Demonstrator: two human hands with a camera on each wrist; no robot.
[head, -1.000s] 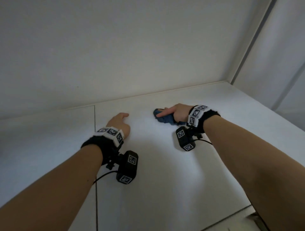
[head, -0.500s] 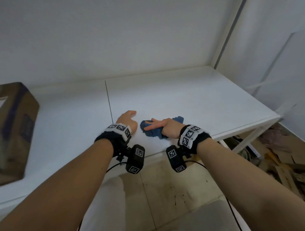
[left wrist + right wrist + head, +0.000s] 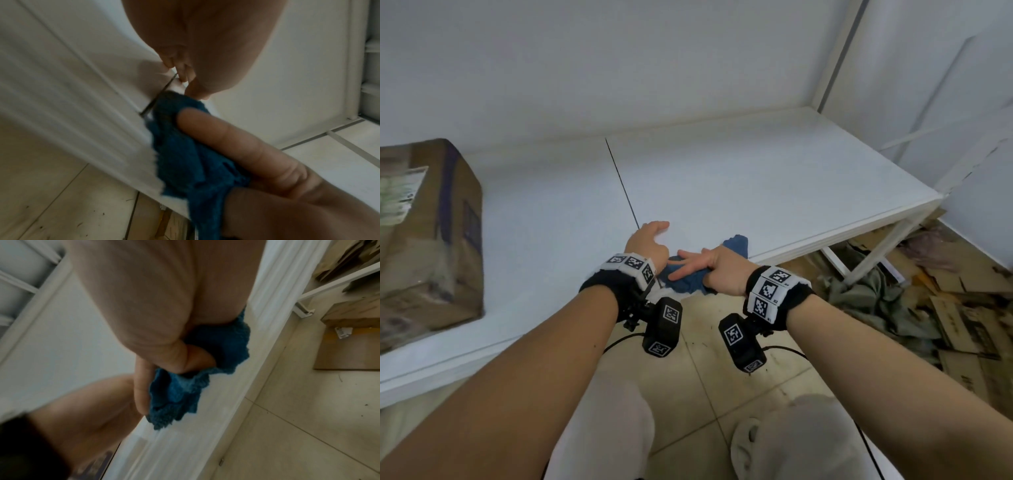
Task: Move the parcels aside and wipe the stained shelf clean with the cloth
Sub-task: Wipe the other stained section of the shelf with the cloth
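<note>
1. In the head view I am seeing the right hand (image 3: 717, 270), just right of centre, gripping a bunched blue cloth (image 3: 690, 282) at the front edge of the white shelf (image 3: 756, 178); its index and middle fingers are stretching out to the left over the fabric while the other fingers and thumb are curling round it.
2. The right wrist view is showing the same grasp from beneath: the thumb is tucking into the cloth (image 3: 197, 374), and the fabric is spilling over the lip of the shelf (image 3: 185, 434) in the middle of the frame.
3. The left hand (image 3: 647, 245) is lying relaxed on the shelf just left of the cloth, holding nothing, its fingers reaching towards the dark seam (image 3: 621, 185) between the two shelf panels.
4. In the left wrist view its fingertips (image 3: 180, 71) are touching the surface right at that seam (image 3: 158, 95), with the cloth (image 3: 185, 146) just below them and a right-hand finger lying across it.
5. A brown cardboard parcel (image 3: 428, 233) with a pale label is sitting at the left edge of the head view, on the left shelf panel, well apart from both hands.
6. Flattened cardboard (image 3: 962, 325) and greyish fabric (image 3: 873, 301) are lying on the tiled floor (image 3: 722, 377) at the lower right, under and beside the shelf's white frame.
</note>
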